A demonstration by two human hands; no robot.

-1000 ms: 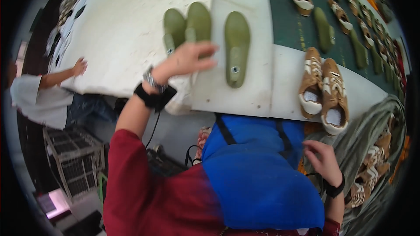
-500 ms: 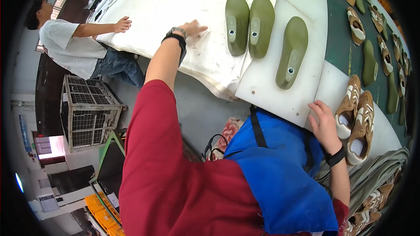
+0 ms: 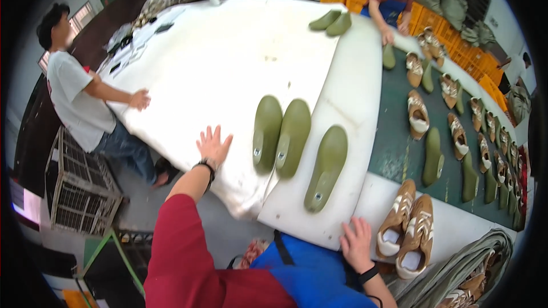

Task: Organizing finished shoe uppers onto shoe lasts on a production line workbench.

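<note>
My left hand point(image 3: 214, 147) is spread over the near left edge of the white cloth point(image 3: 188, 51), holding nothing. Right of it, two green shoe lasts point(image 3: 267, 131) stand side by side, partly on the cloth. A third green shoe last point(image 3: 327, 165) lies apart on the white board point(image 3: 357, 97). My right hand point(image 3: 358, 243), fingers apart, rests at the board's near edge and grips nothing. Just right of that hand sits a pair of brown-and-white sneakers point(image 3: 418, 234), close to its fingers.
A green surface point(image 3: 394, 148) at right carries rows of sneakers and lasts. Two more lasts point(image 3: 337, 21) lie at the cloth's far edge. One person point(image 3: 80, 85) stands at left; another in a blue apron point(image 3: 391, 3) works at the far right. A wire cage point(image 3: 83, 188) stands at lower left.
The view has shifted, bringing the far side of the table into sight. My left hand has gone from a pointing shape to spread fingers. My right hand stays near the board's edge.
</note>
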